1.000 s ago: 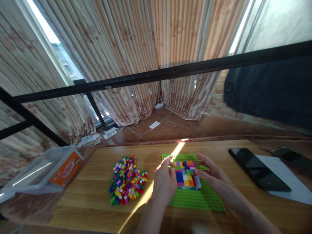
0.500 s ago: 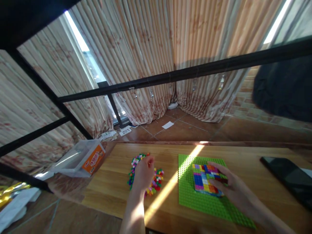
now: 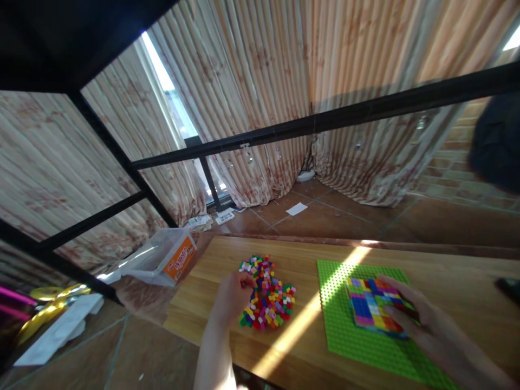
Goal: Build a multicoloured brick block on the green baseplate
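Observation:
My left hand is at the left side of a heap of small coloured building bricks, its fingers curled together at the pile's edge. Whether a brick sits between those fingertips is too small to make out. On the right, my right hand grips the right side of a multicoloured block made of many joined bricks, thumb on the near side and fingers on the far side. Beneath that block is a green baseplate with studs. My hand hides the block's right end.
The wooden table carries all this, with a sunlit stripe across it. A dark flat device lies at the right. Beyond the left edge stands a clear plastic bin with an orange label. A black metal bar crosses before the curtains.
The view has swung left, shifting everything rightward in the picture. My left hand has moved from over the brick heap to its left edge, uncovering more bricks. My right hand keeps its grip.

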`<state>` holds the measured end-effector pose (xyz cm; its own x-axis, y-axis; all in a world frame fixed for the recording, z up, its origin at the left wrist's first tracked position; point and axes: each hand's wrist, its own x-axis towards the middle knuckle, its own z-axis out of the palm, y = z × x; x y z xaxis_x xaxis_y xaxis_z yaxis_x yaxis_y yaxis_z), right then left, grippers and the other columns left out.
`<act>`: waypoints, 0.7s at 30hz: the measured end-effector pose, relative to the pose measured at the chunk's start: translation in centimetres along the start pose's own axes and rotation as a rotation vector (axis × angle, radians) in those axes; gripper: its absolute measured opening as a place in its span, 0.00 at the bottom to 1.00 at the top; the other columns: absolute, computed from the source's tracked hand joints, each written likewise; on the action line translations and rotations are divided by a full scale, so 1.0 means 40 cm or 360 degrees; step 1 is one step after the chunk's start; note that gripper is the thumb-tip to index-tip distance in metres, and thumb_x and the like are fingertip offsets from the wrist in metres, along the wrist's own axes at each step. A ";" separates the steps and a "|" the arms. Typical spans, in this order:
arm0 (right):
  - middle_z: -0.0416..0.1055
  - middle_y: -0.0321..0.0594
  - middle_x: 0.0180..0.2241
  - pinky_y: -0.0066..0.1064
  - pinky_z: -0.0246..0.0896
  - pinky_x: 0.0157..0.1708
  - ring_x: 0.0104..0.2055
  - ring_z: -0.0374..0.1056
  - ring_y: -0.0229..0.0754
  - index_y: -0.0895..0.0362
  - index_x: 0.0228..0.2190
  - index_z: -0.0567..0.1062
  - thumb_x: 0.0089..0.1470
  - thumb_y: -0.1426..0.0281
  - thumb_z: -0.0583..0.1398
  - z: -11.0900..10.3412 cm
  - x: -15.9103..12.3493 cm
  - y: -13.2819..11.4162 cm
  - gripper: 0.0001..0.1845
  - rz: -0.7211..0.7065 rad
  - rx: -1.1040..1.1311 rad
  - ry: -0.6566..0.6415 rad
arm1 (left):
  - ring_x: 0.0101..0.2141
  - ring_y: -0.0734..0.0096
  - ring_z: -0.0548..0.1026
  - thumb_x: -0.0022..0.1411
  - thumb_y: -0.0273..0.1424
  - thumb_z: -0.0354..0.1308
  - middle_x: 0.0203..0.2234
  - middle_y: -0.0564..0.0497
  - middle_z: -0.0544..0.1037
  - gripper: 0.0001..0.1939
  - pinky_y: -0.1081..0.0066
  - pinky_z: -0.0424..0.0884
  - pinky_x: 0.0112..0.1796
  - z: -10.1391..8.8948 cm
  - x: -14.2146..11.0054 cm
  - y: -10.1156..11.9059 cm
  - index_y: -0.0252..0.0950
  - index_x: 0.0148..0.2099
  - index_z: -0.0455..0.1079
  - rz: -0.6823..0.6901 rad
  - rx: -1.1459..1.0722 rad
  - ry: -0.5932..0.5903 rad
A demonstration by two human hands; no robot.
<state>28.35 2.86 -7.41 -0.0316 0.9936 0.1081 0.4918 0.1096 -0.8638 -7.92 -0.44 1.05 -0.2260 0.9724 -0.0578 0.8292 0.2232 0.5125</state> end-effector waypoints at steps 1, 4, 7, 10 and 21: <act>0.70 0.47 0.51 0.42 0.63 0.51 0.51 0.68 0.53 0.53 0.51 0.69 0.47 0.55 0.58 0.000 0.001 0.003 0.30 -0.0012 -0.0030 0.0002 | 0.30 0.71 0.74 0.48 0.20 0.53 0.24 0.52 0.78 0.12 0.75 0.64 0.31 -0.001 -0.008 -0.003 0.35 0.30 0.76 -0.0016 0.0019 -0.0029; 0.70 0.48 0.52 0.43 0.61 0.52 0.51 0.68 0.54 0.53 0.50 0.69 0.46 0.54 0.58 -0.001 0.001 0.007 0.30 -0.0039 -0.0083 0.0011 | 0.29 0.69 0.74 0.45 0.21 0.56 0.23 0.52 0.78 0.11 0.74 0.64 0.29 0.012 -0.030 0.001 0.37 0.29 0.77 -0.0062 0.0077 -0.0098; 0.70 0.48 0.51 0.42 0.62 0.52 0.51 0.68 0.55 0.52 0.50 0.70 0.47 0.54 0.57 -0.004 -0.002 0.005 0.29 -0.0049 -0.0111 0.0023 | 0.30 0.66 0.74 0.43 0.23 0.58 0.25 0.50 0.78 0.11 0.72 0.64 0.30 0.033 -0.043 0.017 0.38 0.30 0.78 -0.0091 0.0132 -0.0101; 0.70 0.47 0.52 0.42 0.63 0.51 0.51 0.68 0.55 0.50 0.51 0.69 0.49 0.55 0.56 -0.006 -0.005 0.005 0.27 -0.0061 -0.0145 0.0015 | 0.33 0.64 0.74 0.43 0.23 0.59 0.28 0.49 0.79 0.12 0.70 0.65 0.34 0.049 -0.045 0.033 0.39 0.32 0.78 -0.0096 0.0173 -0.0078; 0.68 0.48 0.52 0.38 0.65 0.47 0.50 0.68 0.53 0.51 0.51 0.67 0.52 0.57 0.56 -0.001 -0.004 0.016 0.26 -0.0081 -0.0071 -0.0047 | 0.35 0.63 0.75 0.46 0.25 0.60 0.30 0.47 0.79 0.10 0.70 0.66 0.36 0.071 -0.019 0.035 0.39 0.34 0.77 -0.0130 0.0250 -0.0069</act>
<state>28.70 2.76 -7.95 -0.0827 0.9872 0.1362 0.5269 0.1593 -0.8348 -5.15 -0.66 -0.63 -0.2765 0.9519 -0.1321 0.8795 0.3060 0.3646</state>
